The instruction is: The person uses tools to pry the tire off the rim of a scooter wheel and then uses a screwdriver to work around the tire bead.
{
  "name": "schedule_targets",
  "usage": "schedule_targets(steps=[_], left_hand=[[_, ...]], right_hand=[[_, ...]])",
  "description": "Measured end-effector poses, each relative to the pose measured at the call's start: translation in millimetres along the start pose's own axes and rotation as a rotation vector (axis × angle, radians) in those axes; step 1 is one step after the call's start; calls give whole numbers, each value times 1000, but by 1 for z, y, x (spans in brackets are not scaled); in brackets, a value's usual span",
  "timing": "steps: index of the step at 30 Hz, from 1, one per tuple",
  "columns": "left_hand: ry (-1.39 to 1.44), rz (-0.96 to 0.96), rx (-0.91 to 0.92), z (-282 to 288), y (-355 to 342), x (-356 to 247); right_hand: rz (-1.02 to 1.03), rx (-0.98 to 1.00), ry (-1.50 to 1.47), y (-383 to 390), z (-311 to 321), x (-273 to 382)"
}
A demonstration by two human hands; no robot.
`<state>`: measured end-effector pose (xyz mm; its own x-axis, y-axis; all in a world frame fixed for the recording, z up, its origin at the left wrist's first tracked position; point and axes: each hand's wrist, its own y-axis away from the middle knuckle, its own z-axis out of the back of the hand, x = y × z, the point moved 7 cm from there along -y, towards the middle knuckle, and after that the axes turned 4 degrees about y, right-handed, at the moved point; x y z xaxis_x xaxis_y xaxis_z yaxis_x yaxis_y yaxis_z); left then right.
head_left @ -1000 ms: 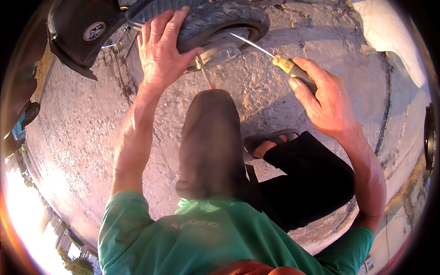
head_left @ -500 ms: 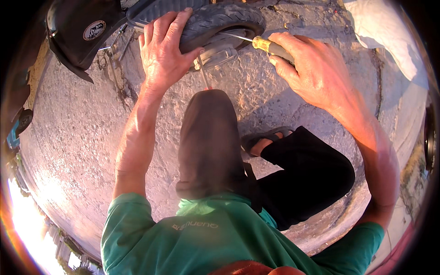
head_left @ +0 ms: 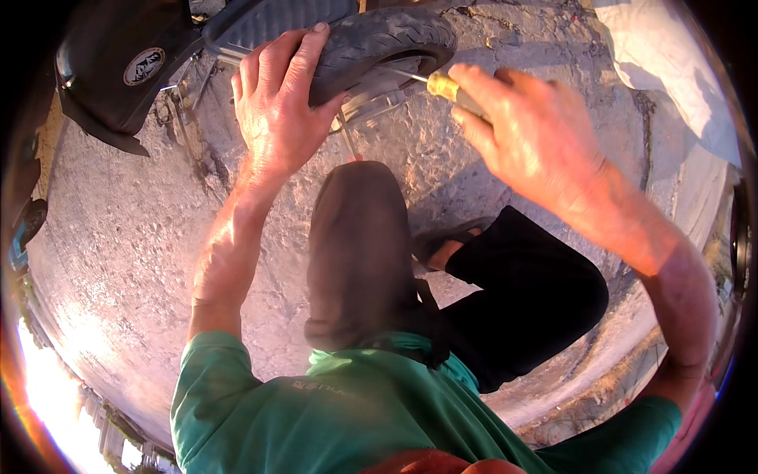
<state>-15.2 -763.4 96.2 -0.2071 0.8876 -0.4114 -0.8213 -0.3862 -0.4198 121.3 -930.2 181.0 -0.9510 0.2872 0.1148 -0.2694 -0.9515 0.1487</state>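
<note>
A black tyre [head_left: 387, 41] on a wheel is in front of me at the top of the head view. My left hand [head_left: 276, 99] lies on the tyre's left side, fingers stretched out and thumb apart. Beside that thumb, a thin metal rod [head_left: 347, 136] slants from the wheel's edge to a red end by my knee; its upper end is hidden. My right hand [head_left: 537, 130] is closed around a screwdriver [head_left: 444, 85] with a yellow and dark handle. The screwdriver's shaft points left into the wheel, between tyre and rim, where its tip is hard to make out.
A black vehicle panel [head_left: 118, 75] with a round sticker hangs at the upper left, with a ribbed dark footboard [head_left: 276, 20] beside the tyre. Pale cloth [head_left: 671, 63] lies at the upper right. My knees and sandalled foot [head_left: 446, 245] are below the wheel on rough concrete [head_left: 118, 237].
My right hand and the screwdriver have shifted slightly left, and my right elbow has swung outward to the right. My left hand stays on the tyre. The black panel appears farther left in view.
</note>
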Motion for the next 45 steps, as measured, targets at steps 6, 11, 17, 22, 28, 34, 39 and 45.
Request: schedule_targets(steps=[6, 11, 17, 22, 28, 34, 39, 45], left_hand=[[-5, -3, -5, -2, 0, -2], [-9, -5, -8, -1, -1, -1], [-16, -19, 3, -1, -2, -2], [-15, -27, -17, -1, -2, -4], [0, -27, -24, -5, 0, -3], [-24, -30, -17, -3, 0, -3], [-24, -39, -19, -2, 2, -5], [-45, -17, 11, -1, -1, -7]], right_hand=[[-64, 31, -76, 2, -3, -2], [-154, -27, -279, 6, -21, 1], [-475, 435, -612, -13, -27, -15], [-432, 517, -633, -23, -21, -11], [-415, 283, -768, 8, -65, -2], [-395, -136, -824, 35, -98, 12], [-370, -298, -822, 45, -108, 16], [-393, -311, -840, 47, -109, 13]])
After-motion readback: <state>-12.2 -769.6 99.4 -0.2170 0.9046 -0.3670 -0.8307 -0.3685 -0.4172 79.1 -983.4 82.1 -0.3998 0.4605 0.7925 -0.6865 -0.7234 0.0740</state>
